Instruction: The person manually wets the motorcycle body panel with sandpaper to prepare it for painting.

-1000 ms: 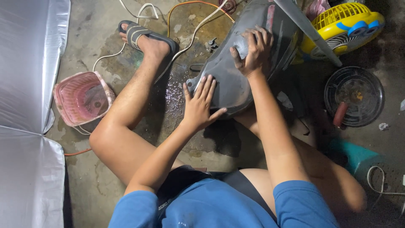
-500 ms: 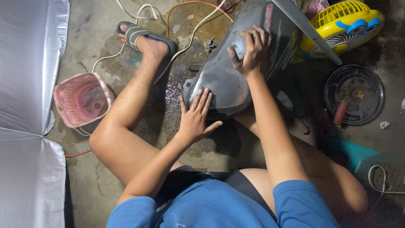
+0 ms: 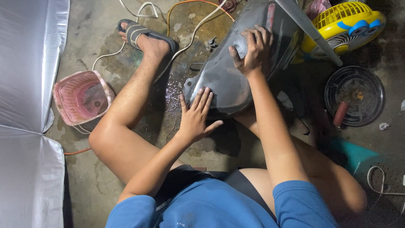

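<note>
Matt grey tank panel [image 3: 228, 80] w/ wet sheen – rough concrete floor [image 3: 97, 38], pink plastic basket [image 3: 80, 97].

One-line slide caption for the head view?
Seated person presses left hand flat and right hand on a grey curved panel over wet concrete floor.

Basket [image 3: 82, 98] left of panel [image 3: 228, 80]; fan [image 3: 344, 25] right, behind.

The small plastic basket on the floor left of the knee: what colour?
Pink, seen in the head view: the small plastic basket.
</note>
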